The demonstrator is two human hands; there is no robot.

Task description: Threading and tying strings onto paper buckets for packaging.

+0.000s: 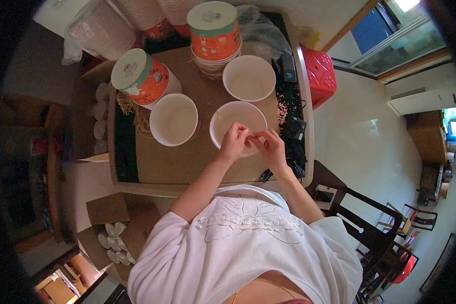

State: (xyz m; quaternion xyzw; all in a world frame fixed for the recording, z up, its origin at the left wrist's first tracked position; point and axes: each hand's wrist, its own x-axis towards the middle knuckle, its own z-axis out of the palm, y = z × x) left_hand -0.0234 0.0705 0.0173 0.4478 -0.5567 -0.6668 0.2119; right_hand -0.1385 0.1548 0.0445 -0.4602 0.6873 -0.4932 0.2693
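Over the front part of a white paper bucket [219,121], my two hands meet fingertip to fingertip. My left hand [233,144] is pinched closed, and so is my right hand [272,148]. Whatever lies between the fingers is too small to make out. A thin pale strand shows at the bucket's left rim. Two more upright buckets stand close by: one to the left [173,119] and one just behind [249,78]. Bundled tan twine [136,112] lies at the left of the table, partly behind the left bucket.
Upside-down orange and green buckets stand at the back [214,40] and left [146,81]. Wrapped bucket stacks [99,30] rise behind. Along the table's right side lie small pink pieces [283,109], black devices [294,129] and cables. A red stool [318,76] stands beyond.
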